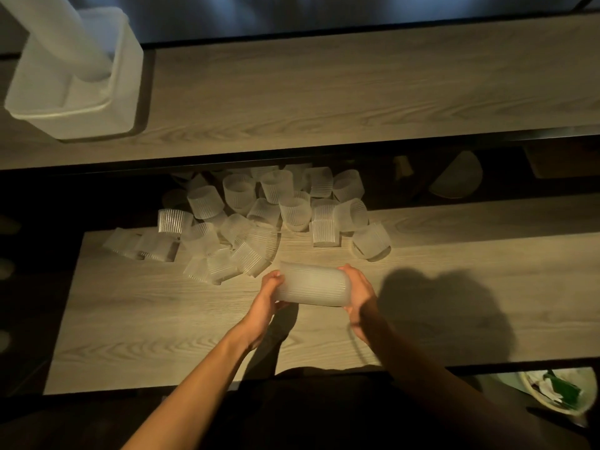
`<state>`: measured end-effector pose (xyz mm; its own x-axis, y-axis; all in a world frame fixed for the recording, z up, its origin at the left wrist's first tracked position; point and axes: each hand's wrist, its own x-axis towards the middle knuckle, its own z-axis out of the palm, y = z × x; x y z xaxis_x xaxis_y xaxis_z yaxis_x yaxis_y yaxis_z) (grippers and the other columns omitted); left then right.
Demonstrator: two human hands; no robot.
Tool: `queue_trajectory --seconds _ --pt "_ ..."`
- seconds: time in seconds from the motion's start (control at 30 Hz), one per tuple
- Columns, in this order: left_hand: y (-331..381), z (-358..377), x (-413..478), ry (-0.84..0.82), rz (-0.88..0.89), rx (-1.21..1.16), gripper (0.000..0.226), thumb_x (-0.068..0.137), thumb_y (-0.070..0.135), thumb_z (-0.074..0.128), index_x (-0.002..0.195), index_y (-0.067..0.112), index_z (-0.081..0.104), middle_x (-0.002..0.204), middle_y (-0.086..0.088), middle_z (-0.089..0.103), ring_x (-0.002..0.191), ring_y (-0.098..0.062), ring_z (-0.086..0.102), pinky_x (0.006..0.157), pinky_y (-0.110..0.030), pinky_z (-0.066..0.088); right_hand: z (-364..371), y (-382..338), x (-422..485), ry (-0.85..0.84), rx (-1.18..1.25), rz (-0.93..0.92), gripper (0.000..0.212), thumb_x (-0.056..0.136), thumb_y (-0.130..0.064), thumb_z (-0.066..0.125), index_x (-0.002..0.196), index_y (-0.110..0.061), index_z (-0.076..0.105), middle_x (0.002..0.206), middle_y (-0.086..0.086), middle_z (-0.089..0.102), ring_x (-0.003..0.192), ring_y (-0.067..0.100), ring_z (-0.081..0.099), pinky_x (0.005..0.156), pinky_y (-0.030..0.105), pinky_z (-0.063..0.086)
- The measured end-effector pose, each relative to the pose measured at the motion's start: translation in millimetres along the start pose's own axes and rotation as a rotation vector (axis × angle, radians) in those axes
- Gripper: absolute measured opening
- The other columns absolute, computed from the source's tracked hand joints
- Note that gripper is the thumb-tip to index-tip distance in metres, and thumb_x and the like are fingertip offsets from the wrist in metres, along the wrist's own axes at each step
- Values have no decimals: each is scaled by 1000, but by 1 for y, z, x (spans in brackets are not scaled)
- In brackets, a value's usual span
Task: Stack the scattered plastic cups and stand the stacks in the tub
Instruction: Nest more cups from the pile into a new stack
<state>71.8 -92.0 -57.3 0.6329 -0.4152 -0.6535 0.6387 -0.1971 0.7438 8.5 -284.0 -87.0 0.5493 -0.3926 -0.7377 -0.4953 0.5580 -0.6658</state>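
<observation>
Stacked cups [312, 289] lie sideways, gripped endwise between both hands [271, 295] [358, 297].

Dim, warm overhead light; wide-angle distortion.

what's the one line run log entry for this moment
both hands: left hand, right hand | hold: short cup stack sideways | loose cups remain | tub: one stack

The near worktop [162, 319] lies bare left and right of the hands. Just beyond them, a heap of loose cups [259, 216] blocks the far middle, spilling to the far edge. The far shelf [357, 92] is open across its middle and right; at its far left stands the tub [123, 102], with a tall cup stack [81, 37] leaning out of it.
</observation>
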Motion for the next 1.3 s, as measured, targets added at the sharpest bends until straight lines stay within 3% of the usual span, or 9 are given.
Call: queue_trajectory --seconds 0.17,0.27,0.33,0.43,0.57,0.87,1.03,1.17,1.3 --pt "2 -6 -9 -101 -25 206 89 85 86 19 157 35 28 155 13 38 143 -8 36 122 -39 25 9 3 7 -7 -17 6 21 93 -38 62 99 -19 68 108 13 64 99 29 62 90 50 53" --pt "11 -23 -7 207 214 453 53 97 68 36 130 33 57 132 10 60 127 -13 54 105 -36 46 8 0 13 18 100 47 16 91 -33 65 93 -18 69 100 12 66 95 28 64 79 42 54" --pt "20 -36 0 465 413 869 34 99 41 57 129 24 58 128 3 60 118 -17 59 95 -36 52 7 1 17 32 136 67 19 86 -35 69 95 -18 70 100 11 68 97 28 65 77 41 56" --pt "27 -45 15 515 430 1267 62 87 26 74 142 16 48 141 -7 51 119 -26 58 102 -41 49 11 5 20 48 126 70 27 77 -40 74 94 -18 72 103 13 69 99 30 66 80 45 58" --pt "25 -47 36 454 288 1371 94 82 22 81 156 16 24 157 -12 32 142 -30 37 118 -43 36 17 10 23 49 104 62 26 83 -42 71 94 -19 72 109 15 69 103 31 66 88 51 56" --pt "10 -41 31 456 259 1416 87 84 25 79 153 19 27 146 -13 39 126 -26 50 106 -37 45 20 10 22 35 95 97 22 92 -37 66 97 -16 69 109 15 68 105 32 65 96 53 54" --pt "12 -46 24 486 268 1324 73 91 50 63 152 17 38 148 -8 44 133 -25 46 111 -38 39 19 13 23 19 91 97 26 92 -38 66 104 -15 67 115 16 66 110 34 63 91 50 56" --pt "15 -54 13 585 305 981 63 86 52 70 135 16 54 134 -5 59 120 -23 58 103 -39 49 15 17 22 10 88 98 32 93 -40 65 110 -14 66 116 17 67 109 35 65 92 52 56" --pt "17 -52 8 569 200 304 70 85 38 78 142 17 44 130 -7 57 114 -22 59 97 -41 54 10 19 19 21 77 107 36 89 -43 69 111 -15 66 118 17 66 109 36 65 92 55 56"
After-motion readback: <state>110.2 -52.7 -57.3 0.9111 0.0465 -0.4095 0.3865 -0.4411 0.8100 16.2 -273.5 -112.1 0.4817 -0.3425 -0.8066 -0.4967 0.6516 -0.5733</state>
